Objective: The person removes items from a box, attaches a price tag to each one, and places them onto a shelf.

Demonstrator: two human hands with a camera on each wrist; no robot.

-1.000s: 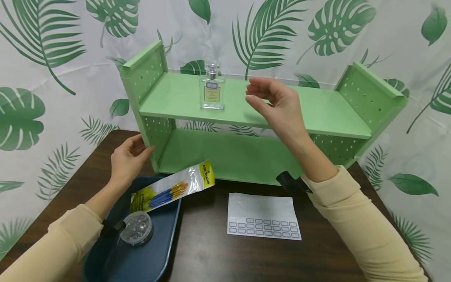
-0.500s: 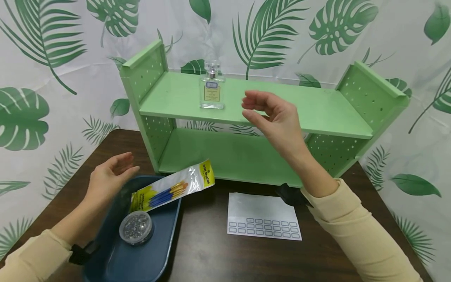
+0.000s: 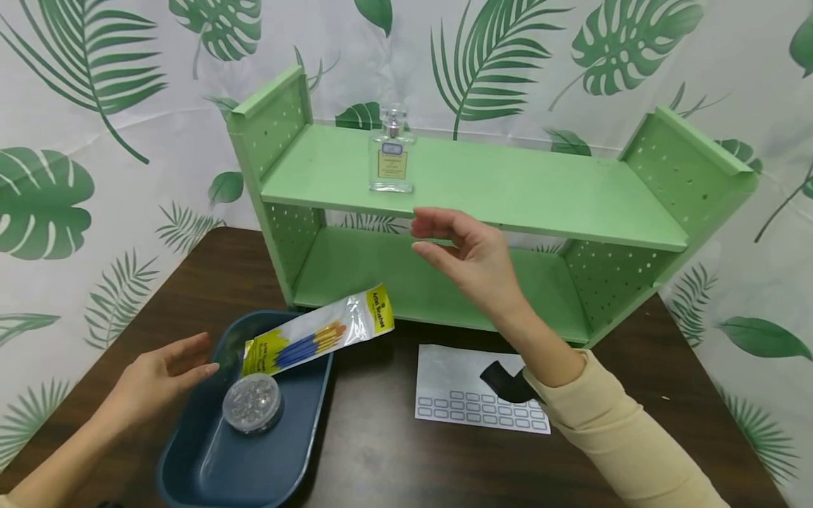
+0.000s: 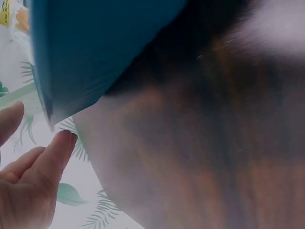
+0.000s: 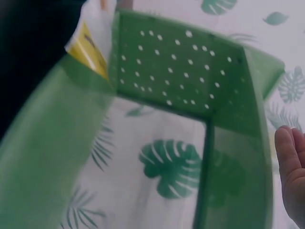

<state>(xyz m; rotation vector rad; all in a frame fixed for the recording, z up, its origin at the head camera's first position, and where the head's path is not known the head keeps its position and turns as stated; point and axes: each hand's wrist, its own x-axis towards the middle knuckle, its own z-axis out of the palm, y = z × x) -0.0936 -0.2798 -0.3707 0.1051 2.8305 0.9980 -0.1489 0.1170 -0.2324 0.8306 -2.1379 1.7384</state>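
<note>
My left hand (image 3: 155, 377) hovers beside the left rim of a blue tray (image 3: 212, 451), its fingers loosely extended and nothing in them. In the tray sits a round clear container (image 3: 252, 402) of small shiny pieces. A packet of artist brushes (image 3: 324, 331) leans across the tray's far right edge. In front of the green two-tier shelf (image 3: 508, 182) my right hand (image 3: 466, 257) is raised, thumb and fingers parted and holding nothing. A glass perfume bottle (image 3: 392, 159) with a small label stands upright on the upper tier, left of centre.
On the dark wooden table (image 3: 375, 451) a white sheet of blue-bordered labels (image 3: 457, 381) lies in front of the shelf, partly behind the right wrist's black strap. A leaf-patterned cloth (image 3: 127, 212) hangs behind.
My left hand has let go of the shelf's left side and come down toward the tray. The right hand has lowered and moved left, away from the upper tier.
</note>
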